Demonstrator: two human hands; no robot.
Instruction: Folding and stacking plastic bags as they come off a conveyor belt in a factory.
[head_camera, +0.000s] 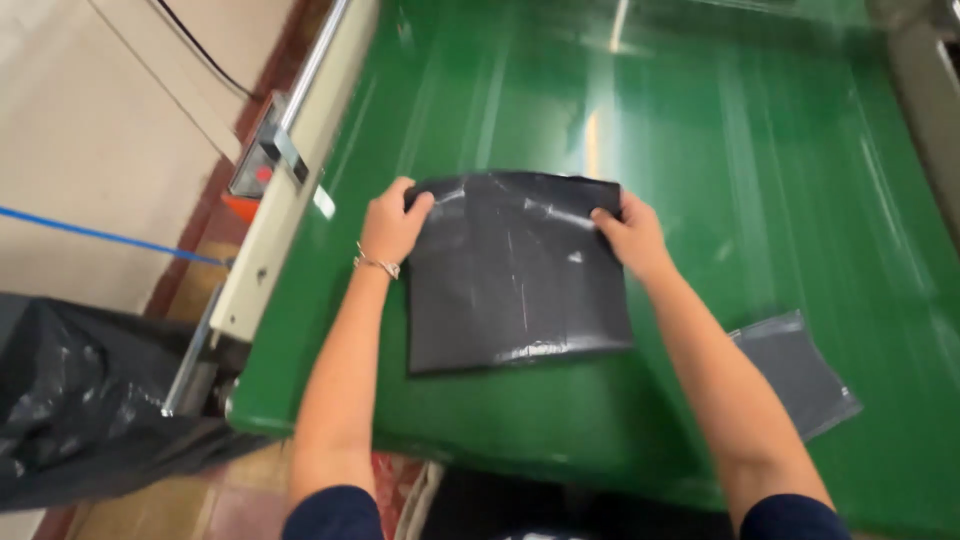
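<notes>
near edge first: my forearms come in over the front lip of the green conveyor belt (780, 180), and a second grey poly mailer (795, 372) lies flat just under my right forearm, apart from the one i'm working. risk there: my right arm could drag it off the near edge or skew it if i pull back low. middle: the dark grey poly mailer bag (515, 270) lies flat on the belt, roughly centred between my arms, its bottom edge toward me, slightly wrinkled and glossy. my left hand (392, 225) is closed in a pinch on its top left corner, thumb on top, fingers curled under as far as i can tell; thin bracelet (375, 264) at the wrist. my right hand (632, 235) is closed the same way on the top right corner. judgement: film is slick and the grip is only at the corners, so one could slip out and the bag would fold or twist; uneven pull between hands would crease it. left side: metal side rail (275, 215) with a bracket sits close to my left hand, a snag point for bag or bracelet. black bin bag (80, 400) hangs off the left end below, where a bag sliding off that side could drop. far end of belt is blurred, can't tell what's there.
</notes>
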